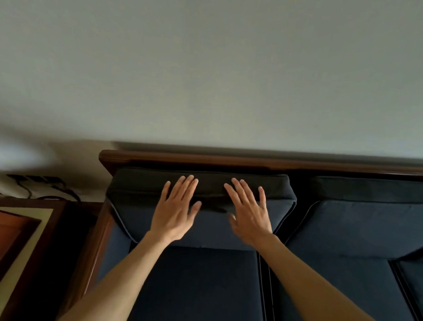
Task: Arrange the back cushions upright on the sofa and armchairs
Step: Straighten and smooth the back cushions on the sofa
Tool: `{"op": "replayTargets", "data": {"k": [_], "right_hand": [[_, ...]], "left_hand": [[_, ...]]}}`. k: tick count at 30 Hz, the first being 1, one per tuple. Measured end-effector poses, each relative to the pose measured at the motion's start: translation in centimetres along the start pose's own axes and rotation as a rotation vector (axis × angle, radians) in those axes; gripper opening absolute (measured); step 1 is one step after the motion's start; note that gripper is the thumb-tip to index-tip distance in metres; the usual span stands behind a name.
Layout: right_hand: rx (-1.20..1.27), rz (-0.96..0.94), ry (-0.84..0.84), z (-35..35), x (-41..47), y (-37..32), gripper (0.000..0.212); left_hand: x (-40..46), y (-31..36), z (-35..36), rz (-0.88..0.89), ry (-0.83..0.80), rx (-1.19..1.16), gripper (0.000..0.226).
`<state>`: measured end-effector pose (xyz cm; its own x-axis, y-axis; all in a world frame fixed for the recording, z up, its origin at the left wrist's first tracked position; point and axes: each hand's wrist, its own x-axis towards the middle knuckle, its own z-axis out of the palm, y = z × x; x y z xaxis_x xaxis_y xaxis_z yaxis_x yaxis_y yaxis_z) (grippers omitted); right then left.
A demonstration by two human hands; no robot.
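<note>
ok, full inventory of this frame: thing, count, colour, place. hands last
back cushion: 1, dark blue, upright at the sofa's left end, against the frame
second back cushion: 1, dark blue, upright to the right, partly cut off by the frame edge
seat cushions: at least 2, dark blue, below the back cushions
sofa frame: 1, dark brown wood, top rail along the wall
wall: 1, pale grey-green, behind the sofa
side table: 1, reddish-brown with a cream band, left of the sofa
cables: several, black, behind the side table
hands: left hand and right hand, fingers straight, at the first cushion's top edge
</note>
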<state>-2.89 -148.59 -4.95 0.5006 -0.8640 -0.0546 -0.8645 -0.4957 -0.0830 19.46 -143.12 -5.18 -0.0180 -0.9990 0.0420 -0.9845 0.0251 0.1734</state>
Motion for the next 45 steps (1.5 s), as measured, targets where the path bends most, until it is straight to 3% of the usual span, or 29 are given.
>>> {"op": "replayTargets", "data": {"k": [4, 10, 14, 23, 29, 34, 45], "right_hand": [[-0.055, 0.054, 0.059, 0.9, 0.2, 4.6, 0.085], [-0.085, 0.116, 0.047, 0.9, -0.4, 7.1, 0.088], [-0.104, 0.175, 0.029, 0.5, -0.2, 7.5, 0.090], [-0.107, 0.298, -0.320, -3.5, 0.5, 5.5, 0.089], [0.024, 0.176, -0.303, -8.6, 0.1, -0.6, 0.060], [0.223, 0.157, -0.207, -15.7, -1.2, -4.5, 0.045], [0.218, -0.039, 0.040, -35.2, -8.3, -11.8, 0.036]], "left_hand": [[-0.3, -5.4, -0.2, 0.002, 0.019, 0.104, 0.071], [-1.3, -11.0, -2.0, -0.077, -0.092, 0.165, 0.085], [-0.9, -10.9, -2.0, -0.085, -0.075, 0.157, 0.086], [-0.2, -7.7, -3.5, -0.209, -0.227, 0.190, 0.072], [-0.4, -1.4, -6.6, -0.185, -0.223, -0.068, 0.051], [-0.6, 3.0, -13.4, -0.180, -0.141, -0.264, 0.040], [-8.8, 7.1, -35.9, -0.206, 0.150, -0.187, 0.021]]}}
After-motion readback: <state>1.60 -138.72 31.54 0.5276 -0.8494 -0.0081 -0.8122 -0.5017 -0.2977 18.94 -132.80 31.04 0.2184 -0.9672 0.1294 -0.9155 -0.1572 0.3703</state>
